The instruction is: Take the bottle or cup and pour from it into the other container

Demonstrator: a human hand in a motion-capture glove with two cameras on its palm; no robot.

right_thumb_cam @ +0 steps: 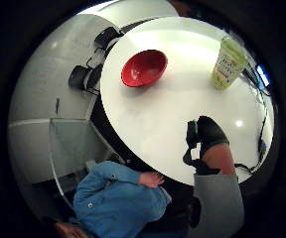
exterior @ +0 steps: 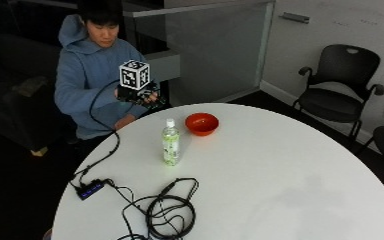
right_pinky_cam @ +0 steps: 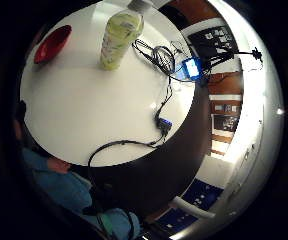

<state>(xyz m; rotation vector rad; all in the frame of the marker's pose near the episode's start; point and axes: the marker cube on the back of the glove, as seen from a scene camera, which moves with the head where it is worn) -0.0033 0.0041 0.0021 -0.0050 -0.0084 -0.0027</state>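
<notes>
So the bottle (exterior: 171, 143) is standing upright on the white round table (exterior: 285, 170), capped, with yellow-green liquid filling most of it. The red bowl (exterior: 201, 123) is sitting just at its 1 o'clock, looking empty. The gloved right hand (exterior: 139, 93) is hovering off the table's edge at roughly 11 o'clock from the bottle, holding nothing; can't tell how far its fingers are spread. Loads of bare tabletop is showing toward 3 o'clock.

A round white table (exterior: 298, 175) stands on dark floor, 2 black chairs (exterior: 338, 95) by a pale wall.
</notes>
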